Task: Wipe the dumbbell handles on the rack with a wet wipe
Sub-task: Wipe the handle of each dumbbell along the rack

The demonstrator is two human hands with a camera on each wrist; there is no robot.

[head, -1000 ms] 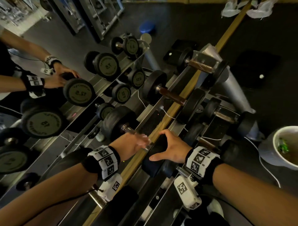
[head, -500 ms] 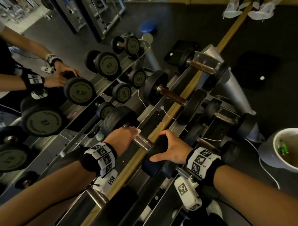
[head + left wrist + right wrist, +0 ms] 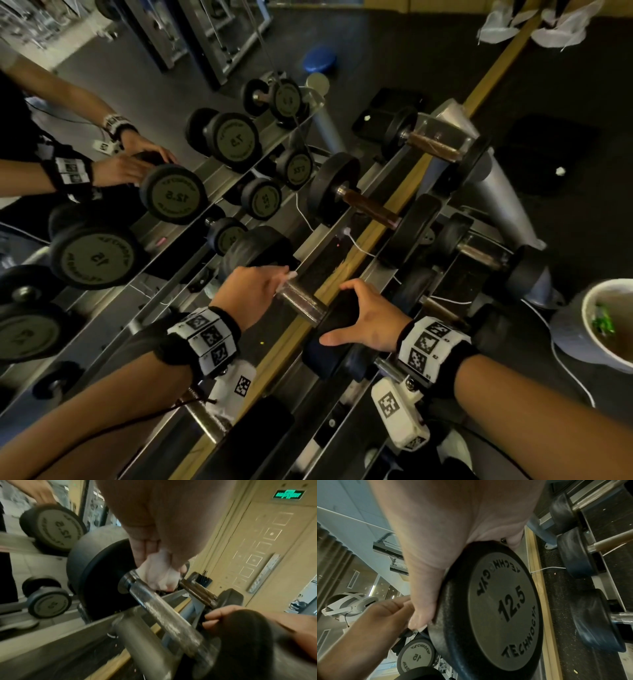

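While clenching wet wipe round handle in left hand, steadying near weight with right hand; seemingly mid-wipe, next stroking toward that weight.

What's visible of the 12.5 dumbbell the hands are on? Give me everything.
The black rubber-headed dumbbell with a silvery knurled metal handle lies on its side across the grey metal rack. Its near head's grey face plate reads 12.5 and TECHNOGYM. The handle looks shiny, perhaps damp. The left hand wraps a white wet wipe round the handle beside the far head; the right hand cups the near head's rim.
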